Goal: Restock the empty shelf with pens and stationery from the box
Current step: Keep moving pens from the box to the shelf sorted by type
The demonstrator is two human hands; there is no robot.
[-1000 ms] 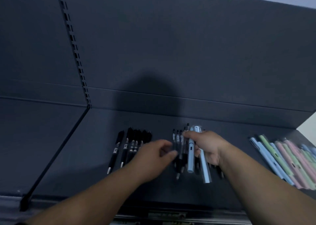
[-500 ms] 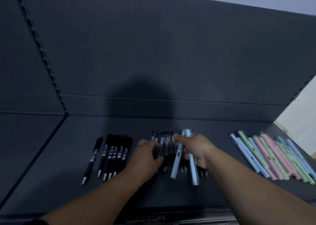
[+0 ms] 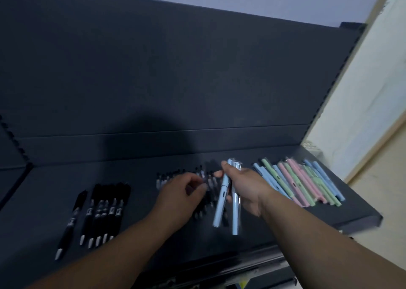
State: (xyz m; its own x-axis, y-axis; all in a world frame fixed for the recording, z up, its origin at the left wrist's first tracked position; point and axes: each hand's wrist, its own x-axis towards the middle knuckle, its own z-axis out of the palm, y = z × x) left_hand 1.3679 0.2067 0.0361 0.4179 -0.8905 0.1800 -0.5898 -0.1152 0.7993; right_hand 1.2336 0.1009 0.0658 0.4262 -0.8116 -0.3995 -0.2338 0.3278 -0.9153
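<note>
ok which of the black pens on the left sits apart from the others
The leftmost black pen: it lies alone, a gap of bare shelf between it and the tight row beside it.

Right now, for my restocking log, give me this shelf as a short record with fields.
shelf: dark, holding three groups of pens
left: black pens, silver tips, one lying apart
middle: dark pens, partly under the left hand
right: pastel pens, blue, green and pink
right hand: grips two light blue pens
left hand: fingers curled over the dark pens, grip unclear
</note>
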